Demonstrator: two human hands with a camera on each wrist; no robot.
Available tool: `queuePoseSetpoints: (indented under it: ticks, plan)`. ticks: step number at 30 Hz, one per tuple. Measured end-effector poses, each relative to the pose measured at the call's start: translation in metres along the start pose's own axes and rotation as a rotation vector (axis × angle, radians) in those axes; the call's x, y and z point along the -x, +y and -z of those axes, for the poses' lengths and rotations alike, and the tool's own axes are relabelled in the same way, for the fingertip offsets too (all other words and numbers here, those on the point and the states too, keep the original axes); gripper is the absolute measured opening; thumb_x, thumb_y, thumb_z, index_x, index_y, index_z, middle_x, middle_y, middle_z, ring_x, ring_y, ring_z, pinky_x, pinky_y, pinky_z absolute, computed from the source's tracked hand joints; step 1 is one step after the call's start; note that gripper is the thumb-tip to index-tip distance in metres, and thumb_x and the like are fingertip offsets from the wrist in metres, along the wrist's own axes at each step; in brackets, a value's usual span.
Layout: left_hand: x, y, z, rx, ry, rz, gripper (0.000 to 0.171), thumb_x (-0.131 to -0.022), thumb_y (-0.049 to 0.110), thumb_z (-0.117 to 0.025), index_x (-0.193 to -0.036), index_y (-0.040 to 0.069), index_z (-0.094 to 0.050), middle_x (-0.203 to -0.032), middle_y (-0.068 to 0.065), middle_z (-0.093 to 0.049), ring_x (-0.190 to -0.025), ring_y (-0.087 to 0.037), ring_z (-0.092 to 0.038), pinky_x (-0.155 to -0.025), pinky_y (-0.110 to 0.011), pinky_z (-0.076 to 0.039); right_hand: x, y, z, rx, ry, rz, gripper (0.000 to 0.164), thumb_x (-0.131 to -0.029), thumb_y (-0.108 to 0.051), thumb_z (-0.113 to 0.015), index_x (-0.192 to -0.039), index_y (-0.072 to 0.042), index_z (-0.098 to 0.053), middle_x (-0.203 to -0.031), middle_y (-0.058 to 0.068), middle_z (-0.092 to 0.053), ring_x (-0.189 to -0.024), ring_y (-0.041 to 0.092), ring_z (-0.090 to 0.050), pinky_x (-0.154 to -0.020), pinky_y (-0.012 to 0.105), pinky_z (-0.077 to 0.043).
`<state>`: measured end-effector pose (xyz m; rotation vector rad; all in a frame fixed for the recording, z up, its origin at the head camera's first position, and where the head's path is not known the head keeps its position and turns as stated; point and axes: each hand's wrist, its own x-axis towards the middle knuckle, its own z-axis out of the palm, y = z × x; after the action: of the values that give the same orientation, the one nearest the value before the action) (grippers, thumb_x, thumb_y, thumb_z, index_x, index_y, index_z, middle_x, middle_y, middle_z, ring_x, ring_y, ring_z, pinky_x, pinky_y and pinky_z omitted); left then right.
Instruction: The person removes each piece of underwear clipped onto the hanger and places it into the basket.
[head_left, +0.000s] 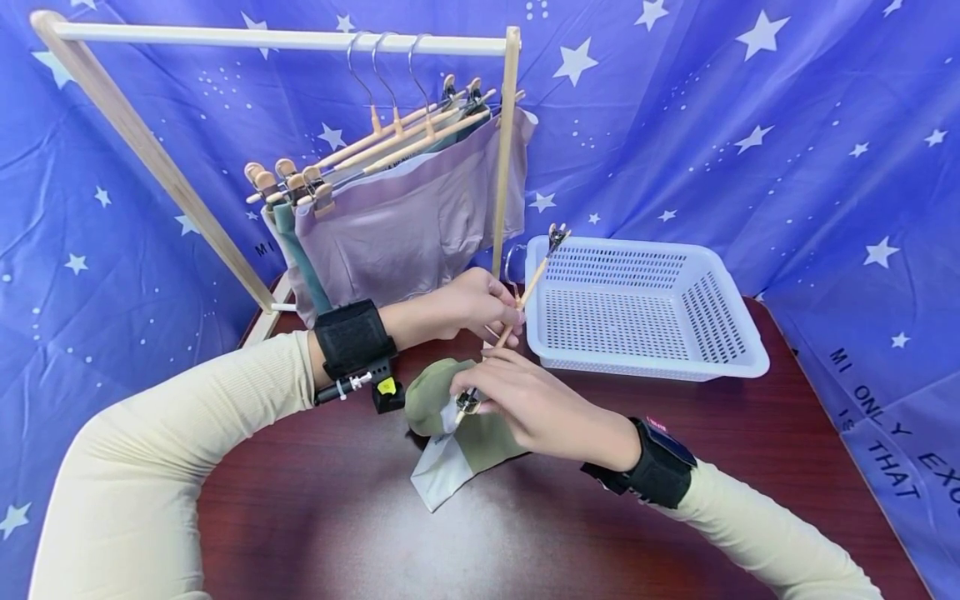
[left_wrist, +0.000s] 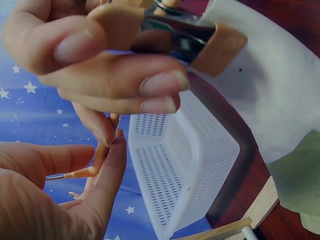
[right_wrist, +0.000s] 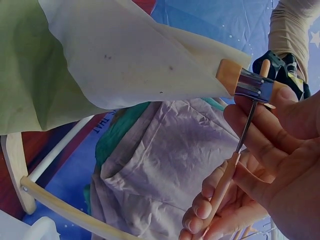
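My left hand [head_left: 480,304] grips a wooden clip hanger [head_left: 534,283] around the middle of its bar, close to the metal hook. At the hanger's near end my right hand [head_left: 543,408] pinches a clip [right_wrist: 252,86] between thumb and fingers. That clip's jaws meet the white edge of a green-and-white garment [head_left: 491,437], which dangles over the table. Part of the garment is behind my right hand in the head view. The clip at the far end [head_left: 557,237] has no cloth on it.
On the left stands a wooden rack [head_left: 157,162]. Several clip hangers hang there, with a lilac pair of underpants [head_left: 397,225] in front and green cloth [head_left: 303,254] behind. A white perforated basket [head_left: 652,367] sits at the table's back right. Blue star-printed curtain [head_left: 675,150] encloses the table [head_left: 637,533].
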<state>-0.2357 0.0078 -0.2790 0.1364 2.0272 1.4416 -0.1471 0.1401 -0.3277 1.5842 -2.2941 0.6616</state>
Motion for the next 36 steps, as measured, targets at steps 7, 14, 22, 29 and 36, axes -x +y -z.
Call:
queuePoseSetpoints:
  ticks: [7,14,22,29,36]
  plan:
    - [-0.0017,0.0002,0.0022,0.017,-0.016,-0.005,0.013,-0.089,0.002,-0.06,-0.095,-0.009,-0.062,-0.083,-0.023,-0.068,-0.065,-0.022,-0.068,-0.076,-0.04,-0.056,0.0014,-0.0037,0.0015,0.004,-0.055,-0.033,0.034,-0.082,0.0,-0.063,-0.114,-0.008,-0.053,-0.107,-0.004,-0.063,-0.109,0.007,-0.057,-0.112,0.04,-0.028]
    - [-0.0043,0.0009,0.0026,0.011,-0.011,-0.009,0.007,-0.088,0.001,-0.06,-0.09,-0.007,-0.059,-0.065,-0.013,-0.065,-0.06,-0.021,-0.067,-0.071,-0.038,-0.057,0.0035,-0.002,0.0009,-0.007,-0.041,0.016,0.035,-0.082,0.001,-0.063,-0.115,-0.007,-0.054,-0.109,-0.002,-0.063,-0.103,0.007,-0.058,-0.11,0.04,-0.032]
    - [-0.0053,0.0013,0.001,-0.014,-0.013,-0.002,0.011,-0.088,0.001,-0.062,-0.093,-0.008,-0.061,-0.065,-0.013,-0.065,-0.059,-0.019,-0.067,-0.066,-0.036,-0.057,0.0047,0.0008,-0.0007,-0.034,-0.01,0.079,0.035,-0.086,0.0,-0.059,-0.12,-0.005,-0.056,-0.113,0.0,-0.064,-0.109,0.011,-0.058,-0.11,0.039,-0.031]
    - [-0.0032,0.0015,0.0001,-0.015,-0.022,-0.014,0.012,-0.087,0.001,-0.062,-0.095,-0.008,-0.062,-0.071,-0.017,-0.066,-0.054,-0.016,-0.065,-0.065,-0.036,-0.057,0.0044,0.001,-0.0008,-0.147,-0.027,0.072,0.031,-0.088,-0.001,-0.057,-0.119,-0.003,-0.056,-0.109,0.002,-0.061,-0.108,0.013,-0.055,-0.103,0.027,-0.039]
    - [-0.0035,0.0001,-0.0004,-0.027,-0.031,-0.015,0.012,-0.087,0.002,-0.063,-0.096,-0.007,-0.062,-0.073,-0.017,-0.067,-0.06,-0.021,-0.068,-0.066,-0.035,-0.057,0.0059,0.0019,-0.0007,-0.188,-0.056,0.062,0.037,-0.089,-0.002,-0.058,-0.126,-0.004,-0.055,-0.11,0.002,-0.06,-0.104,0.009,-0.053,-0.096,0.022,-0.042]
